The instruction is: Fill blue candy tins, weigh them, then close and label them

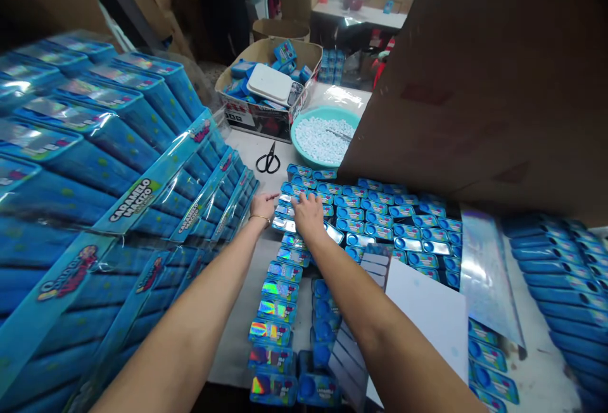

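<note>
My left hand [262, 206], with a thin bracelet at the wrist, is at the left end of a row of small blue candy boxes [287, 211]. Its index finger stretches toward the boxes, and the other fingers are partly hidden. On top of the same boxes rests my right hand [308, 211], fingers apart and pointing away from me. More blue boxes [350, 213] lie in close rows to its right. A column of boxes with shiny holographic tops [277, 310] runs toward me beneath my forearms.
Wrapped stacks of blue packs [142, 204] rise on the left. Black scissors [268, 161] lie beyond my hands, near a turquoise basin [297, 140] of white pieces. A carton [251, 123] holds blue boxes and a white scale [270, 83]. Large cardboard [475, 96] stands right; a white sheet [422, 318] lies near my right forearm.
</note>
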The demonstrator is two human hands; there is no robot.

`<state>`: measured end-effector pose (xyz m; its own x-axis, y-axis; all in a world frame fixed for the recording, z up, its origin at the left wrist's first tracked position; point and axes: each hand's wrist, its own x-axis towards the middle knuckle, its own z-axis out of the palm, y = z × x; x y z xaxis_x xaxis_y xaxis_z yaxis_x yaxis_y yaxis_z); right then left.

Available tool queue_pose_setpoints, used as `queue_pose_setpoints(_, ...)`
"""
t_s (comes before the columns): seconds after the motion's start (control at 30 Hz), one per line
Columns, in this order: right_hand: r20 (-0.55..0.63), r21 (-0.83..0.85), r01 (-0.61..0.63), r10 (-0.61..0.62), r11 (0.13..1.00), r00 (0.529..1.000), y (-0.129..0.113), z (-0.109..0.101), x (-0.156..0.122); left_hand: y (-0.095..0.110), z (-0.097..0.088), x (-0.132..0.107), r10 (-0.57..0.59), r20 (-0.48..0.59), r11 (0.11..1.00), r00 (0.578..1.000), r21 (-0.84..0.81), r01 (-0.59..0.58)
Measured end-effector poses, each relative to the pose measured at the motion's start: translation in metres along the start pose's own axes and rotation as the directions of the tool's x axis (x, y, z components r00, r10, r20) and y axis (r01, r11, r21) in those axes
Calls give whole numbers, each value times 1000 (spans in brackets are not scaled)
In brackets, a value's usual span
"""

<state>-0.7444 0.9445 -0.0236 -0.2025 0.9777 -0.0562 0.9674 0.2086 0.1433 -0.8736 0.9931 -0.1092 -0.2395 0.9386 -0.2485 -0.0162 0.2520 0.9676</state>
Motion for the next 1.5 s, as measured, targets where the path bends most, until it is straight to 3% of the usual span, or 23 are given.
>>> queue_pose_setpoints(0.1, -2, -55, 15, -15, 998, 1000, 26, -31, -10, 23, 0, -25, 72, -15, 994, 997, 88, -70)
queue_pose_setpoints(0.17, 5, -74, 54, -54, 996, 999, 56, -55, -27, 38, 12, -62, 146, 84, 972, 986, 173, -159)
queue_pose_setpoints(0.23, 60, -77, 91, -87, 993, 994, 93, -75, -56, 50, 32, -110, 194, 340, 919, 920, 265, -292)
queue_pose_setpoints(0.3, 139, -43, 48, -42, 998, 989, 129, -85, -91, 55, 54, -160, 206, 588, 851, 782, 286, -440)
queue_pose_setpoints(0.37, 217, 80, -69, 50, 994, 975, 159, -83, -124, 54, 75, -200, 206, 681, 776, 703, 324, -542)
queue_pose_setpoints(0.47, 263, 448, -238, 127, 862, 956, 190, -62, -159, 47, 101, -232, 154, 698, 741, 700, 387, -549)
queue_pose_setpoints(0.57, 164, 704, -237, 172, 670, 971, 203, -45, -179, 45, 120, -242, 86, 687, 821, 721, 361, -442)
queue_pose_setpoints(0.63, 37, 688, -128, 142, 714, 989, 206, -44, -184, 48, 131, -246, 80, 668, 871, 740, 314, -377)
queue_pose_setpoints(0.7, -72, 510, 32, 5, 860, 997, 208, -50, -185, 52, 139, -250, 109, 627, 889, 772, 287, -358)
queue_pose_setpoints(0.77, -93, 258, 193, -174, 947, 980, 209, -58, -182, 56, 145, -253, 143, 582, 889, 801, 279, -362)
queue_pose_setpoints(0.87, -47, 21, 365, -363, 931, 930, 213, -62, -178, 57, 148, -255, 143, 548, 909, 824, 257, -329)
queue_pose_setpoints(0.97, -53, -63, 475, -479, 878, 876, 220, -54, -178, 56, 144, -254, 97, 546, 938, 832, 229, -260)
queue_pose_setpoints(1.13, -145, -55, 516, -519, 855, 843, 224, -53, -177, 58, 139, -250, 50, 537, 945, 842, 247, -214)
queue_pose_setpoints(1.3, -95, -83, 570, -576, 818, 812, 219, -67, -168, 61, 139, -247, 84, 589, 972, 803, 129, -196)
queue_pose_setpoints(1.4, -114, -98, 625, -633, 775, 766, 220, -62, -167, 61, 138, -245, 62, 605, 994, 794, 35, -104)
queue_pose_setpoints(1.5, -166, -85, 630, -634, 772, 755, 223, -55, -171, 58, 137, -243, 29, 638, 999, 770, -31, -12)
